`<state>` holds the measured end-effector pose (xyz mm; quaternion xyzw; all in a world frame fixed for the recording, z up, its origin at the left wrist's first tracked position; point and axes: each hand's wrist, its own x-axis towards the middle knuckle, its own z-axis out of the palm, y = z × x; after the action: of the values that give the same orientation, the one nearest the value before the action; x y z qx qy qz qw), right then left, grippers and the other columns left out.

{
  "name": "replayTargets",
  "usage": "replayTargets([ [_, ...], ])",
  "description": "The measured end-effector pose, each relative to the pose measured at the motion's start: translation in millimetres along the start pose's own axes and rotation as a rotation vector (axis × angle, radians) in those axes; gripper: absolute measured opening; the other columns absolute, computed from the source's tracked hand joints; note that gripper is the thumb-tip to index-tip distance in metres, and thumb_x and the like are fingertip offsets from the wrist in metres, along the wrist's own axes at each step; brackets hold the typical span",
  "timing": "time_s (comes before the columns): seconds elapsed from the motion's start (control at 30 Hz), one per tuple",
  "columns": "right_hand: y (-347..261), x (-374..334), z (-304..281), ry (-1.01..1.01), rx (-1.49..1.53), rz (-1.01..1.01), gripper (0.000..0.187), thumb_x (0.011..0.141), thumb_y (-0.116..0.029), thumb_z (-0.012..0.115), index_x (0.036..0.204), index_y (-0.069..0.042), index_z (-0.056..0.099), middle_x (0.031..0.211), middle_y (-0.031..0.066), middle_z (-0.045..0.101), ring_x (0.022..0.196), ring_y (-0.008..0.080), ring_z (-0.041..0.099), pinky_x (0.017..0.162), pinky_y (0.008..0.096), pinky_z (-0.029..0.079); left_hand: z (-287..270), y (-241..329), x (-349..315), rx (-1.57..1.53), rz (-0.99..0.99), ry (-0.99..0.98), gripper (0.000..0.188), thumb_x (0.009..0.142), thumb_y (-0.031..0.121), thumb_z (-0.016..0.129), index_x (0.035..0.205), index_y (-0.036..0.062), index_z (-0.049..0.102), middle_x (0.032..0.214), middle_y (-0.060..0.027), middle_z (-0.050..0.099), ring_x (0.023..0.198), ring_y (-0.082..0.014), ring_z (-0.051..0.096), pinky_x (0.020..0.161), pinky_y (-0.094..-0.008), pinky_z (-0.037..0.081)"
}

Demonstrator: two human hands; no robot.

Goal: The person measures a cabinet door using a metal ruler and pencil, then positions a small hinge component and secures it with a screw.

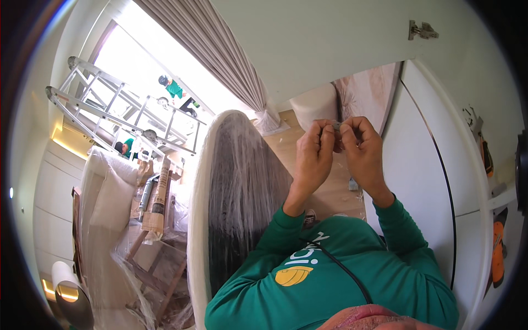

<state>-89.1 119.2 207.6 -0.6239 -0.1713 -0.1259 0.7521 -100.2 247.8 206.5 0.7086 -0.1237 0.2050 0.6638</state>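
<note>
My left hand (315, 155) and my right hand (363, 152) are raised in front of me, fingertips nearly meeting. Between them they pinch a small grey piece (336, 126), mostly covered by thumbs and fingers, so its kind cannot be made out. Above and behind the hands spreads a pale cabinet door (330, 49) with a metal hinge (422, 30) near its upper right. To the right of my right hand stands a white cabinet panel (411, 159).
A plastic-wrapped sofa piece (242, 181) rises close on my left. Beyond it are another wrapped sofa (104, 203), a cardboard tube (159, 192) and an aluminium ladder (110, 110). Orange-and-black tools (498, 250) lie at the right. Two people in green (174, 89) are farther off.
</note>
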Motion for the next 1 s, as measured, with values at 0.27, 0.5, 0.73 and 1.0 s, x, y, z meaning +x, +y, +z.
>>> replayTargets([
  [0.27,16,6,8,0.052,-0.542,-0.457,0.014,0.094,-0.003,0.069,0.106,-0.002,0.061,0.092,0.01,0.065,0.076,0.0245,0.064,0.067,0.0356,0.052,-6,3,-7,-0.001,0.028,0.209,0.022,0.109,0.014,0.054,0.113,-0.0058,0.063,0.094,-0.0051,0.068,0.085,-0.0099,0.065,0.078,-0.0258,0.055],
  [0.5,14,16,21,-0.01,-0.607,-0.788,0.016,0.092,-0.006,0.072,0.104,-0.004,0.061,0.092,0.0097,0.063,0.083,0.0289,0.063,0.068,0.0393,0.05,-14,14,-10,-0.273,-0.028,0.158,0.02,0.104,0.008,0.064,0.12,-0.0046,0.065,0.106,-0.0044,0.068,0.096,-0.0084,0.063,0.085,-0.0237,0.052],
  [0.73,1,20,29,-0.165,-0.223,-0.392,0.012,0.096,-0.004,0.068,0.105,-0.001,0.061,0.094,0.0092,0.068,0.082,0.0221,0.068,0.071,0.033,0.052,-45,9,3,-0.045,0.093,0.152,0.011,0.101,0.003,0.065,0.109,-0.0035,0.07,0.097,-0.0035,0.067,0.089,-0.0081,0.064,0.08,-0.0232,0.051],
  [1.0,-3,46,39,-0.307,-0.094,-0.147,0.012,0.097,-0.01,0.07,0.103,0.0,0.066,0.089,0.0072,0.072,0.083,0.014,0.069,0.071,0.0307,0.053,-56,12,10,0.154,0.146,0.231,0.017,0.102,0.003,0.063,0.117,-0.0044,0.07,0.101,-0.0062,0.07,0.087,-0.0107,0.066,0.078,-0.0243,0.055],
])
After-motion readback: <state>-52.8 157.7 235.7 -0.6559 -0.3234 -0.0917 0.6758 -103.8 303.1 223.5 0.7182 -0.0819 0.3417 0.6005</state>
